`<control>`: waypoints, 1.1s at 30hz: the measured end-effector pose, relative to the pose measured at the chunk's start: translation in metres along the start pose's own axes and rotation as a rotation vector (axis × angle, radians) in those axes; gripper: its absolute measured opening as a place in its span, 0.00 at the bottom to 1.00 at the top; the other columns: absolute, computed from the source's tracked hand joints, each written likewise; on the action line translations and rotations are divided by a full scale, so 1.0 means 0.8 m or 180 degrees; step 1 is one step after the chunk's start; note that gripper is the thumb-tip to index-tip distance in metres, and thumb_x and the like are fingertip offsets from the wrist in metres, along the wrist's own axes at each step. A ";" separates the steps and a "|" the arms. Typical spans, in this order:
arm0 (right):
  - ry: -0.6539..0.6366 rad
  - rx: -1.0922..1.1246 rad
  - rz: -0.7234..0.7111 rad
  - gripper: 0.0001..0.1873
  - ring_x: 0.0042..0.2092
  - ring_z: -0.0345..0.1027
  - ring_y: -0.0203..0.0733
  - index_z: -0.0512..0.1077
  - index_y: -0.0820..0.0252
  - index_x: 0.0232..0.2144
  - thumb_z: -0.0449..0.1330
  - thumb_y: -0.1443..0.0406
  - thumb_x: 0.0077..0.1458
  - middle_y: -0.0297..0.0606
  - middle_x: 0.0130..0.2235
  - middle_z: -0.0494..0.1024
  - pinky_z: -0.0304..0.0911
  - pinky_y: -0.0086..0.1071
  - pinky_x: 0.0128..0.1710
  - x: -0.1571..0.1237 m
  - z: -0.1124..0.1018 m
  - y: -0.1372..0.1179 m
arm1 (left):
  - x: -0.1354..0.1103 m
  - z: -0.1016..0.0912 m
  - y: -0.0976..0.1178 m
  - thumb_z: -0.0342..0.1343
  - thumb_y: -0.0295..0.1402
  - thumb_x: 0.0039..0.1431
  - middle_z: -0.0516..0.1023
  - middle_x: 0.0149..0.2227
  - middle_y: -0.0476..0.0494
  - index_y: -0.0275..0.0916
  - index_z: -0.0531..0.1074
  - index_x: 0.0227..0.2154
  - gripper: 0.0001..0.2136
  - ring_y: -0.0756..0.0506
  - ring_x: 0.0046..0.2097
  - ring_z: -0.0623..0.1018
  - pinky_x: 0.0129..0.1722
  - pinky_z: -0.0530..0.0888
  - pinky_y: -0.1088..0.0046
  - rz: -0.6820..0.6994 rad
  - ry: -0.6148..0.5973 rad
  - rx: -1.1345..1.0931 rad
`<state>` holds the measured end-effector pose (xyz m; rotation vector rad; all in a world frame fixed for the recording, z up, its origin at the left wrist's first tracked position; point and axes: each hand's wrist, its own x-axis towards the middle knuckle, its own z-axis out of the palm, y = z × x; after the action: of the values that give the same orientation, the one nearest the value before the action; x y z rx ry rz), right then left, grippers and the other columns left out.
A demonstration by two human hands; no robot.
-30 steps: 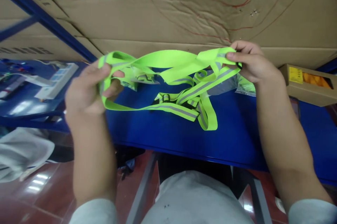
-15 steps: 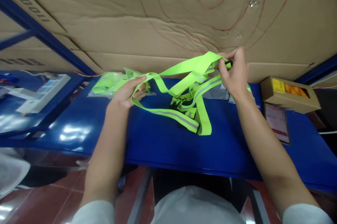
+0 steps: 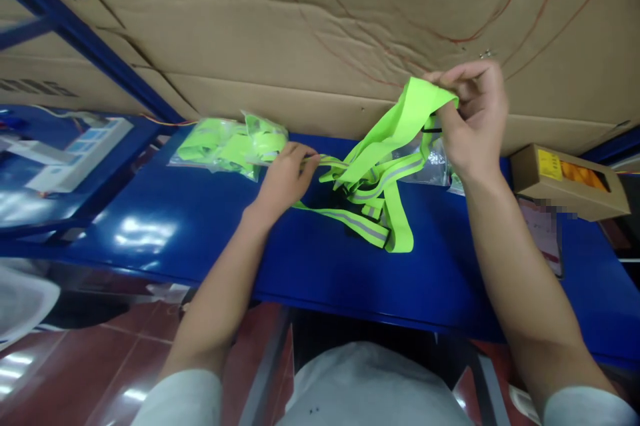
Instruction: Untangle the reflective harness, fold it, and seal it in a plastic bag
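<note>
A tangle of neon-green straps with grey reflective stripes, a reflective harness [image 3: 400, 133], lies partly on the blue table and partly raised. My right hand [image 3: 477, 123] is closed on a folded loop of it, held above the table near the cardboard; a black buckle or slider shows just below the fingers. On the other side, my left hand [image 3: 287, 176] pinches a striped strap of the same harness, back of the hand up, low over the table. One strap end with a black edge rests in a fold toward the table's front.
Clear plastic bags [image 3: 215, 146] with more green straps lie at the back left. A carton [image 3: 570, 179] and a tablet-like device [image 3: 540, 229] are at right. Cardboard [image 3: 240, 39] stands behind the blue table [image 3: 320, 266]. A white power strip [image 3: 80, 153] sits far left.
My right hand has lifted its strap loop a little up and to the right. My left hand has moved right and turned palm down, drawing in the wide loop it held. The view has shifted slightly.
</note>
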<state>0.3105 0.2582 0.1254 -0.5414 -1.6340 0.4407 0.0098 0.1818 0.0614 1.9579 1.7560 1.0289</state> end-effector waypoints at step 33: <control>0.0062 -0.1509 -0.0602 0.19 0.75 0.57 0.54 0.74 0.41 0.55 0.51 0.66 0.70 0.36 0.69 0.69 0.49 0.55 0.76 -0.001 -0.016 -0.071 | 0.057 -0.079 0.099 0.60 0.23 0.60 0.75 0.31 0.49 0.45 0.80 0.47 0.15 0.39 0.48 0.78 0.60 0.68 0.67 0.0772 0.0260 0.0675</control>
<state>0.3178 0.2109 0.1588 -0.7288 -1.7572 -0.0990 0.0235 0.1954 0.1710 2.3377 1.7648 1.0481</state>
